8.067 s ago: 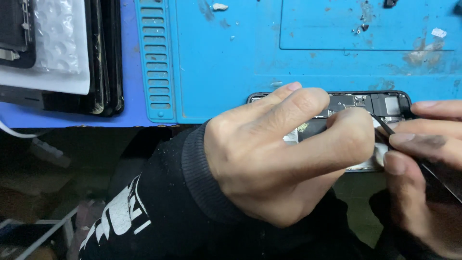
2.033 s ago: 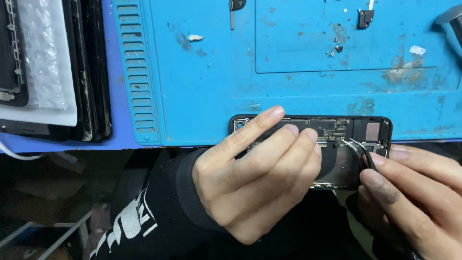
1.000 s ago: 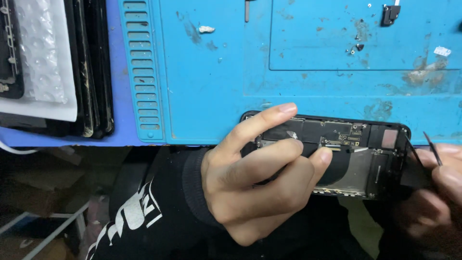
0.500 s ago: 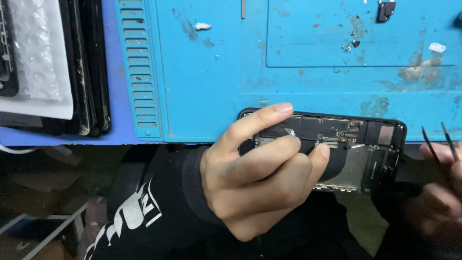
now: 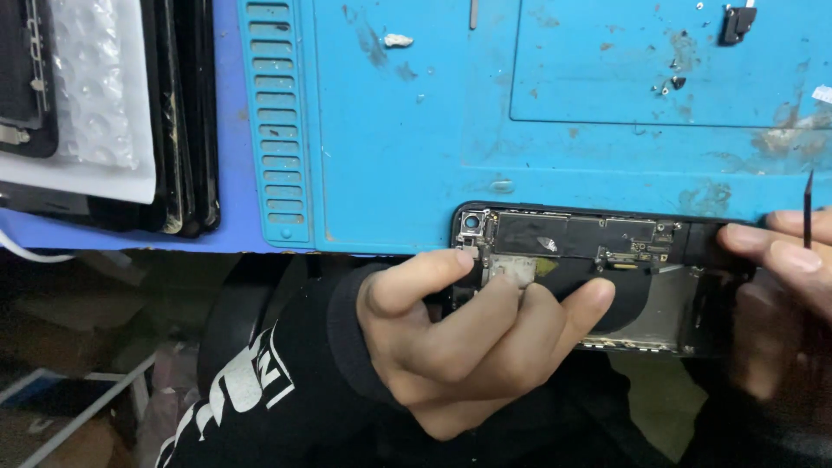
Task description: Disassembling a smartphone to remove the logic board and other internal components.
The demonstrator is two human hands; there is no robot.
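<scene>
An opened phone body [image 5: 607, 251] with bare circuit boards and a black strip lies at the near edge of a blue work mat [image 5: 485, 130]. My left hand [image 5: 459, 338] grips its left end, fingers curled over the inner parts. My right hand [image 5: 780, 286] holds the phone's right end with its fingertips and also carries thin black tweezers [image 5: 809, 208], whose tip points up at the right edge of the frame.
A stack of black phone screens [image 5: 186, 121] and a bubble-wrap sheet [image 5: 95, 87] lie at the left. Small screws and parts [image 5: 737, 22] are scattered on the mat's far side. A white cable [image 5: 26, 251] runs off the left edge.
My right hand has pulled back from the phone's inside to its right end, lifting the tweezers upright. My left hand has slid lower on the phone, showing more of the circuit boards.
</scene>
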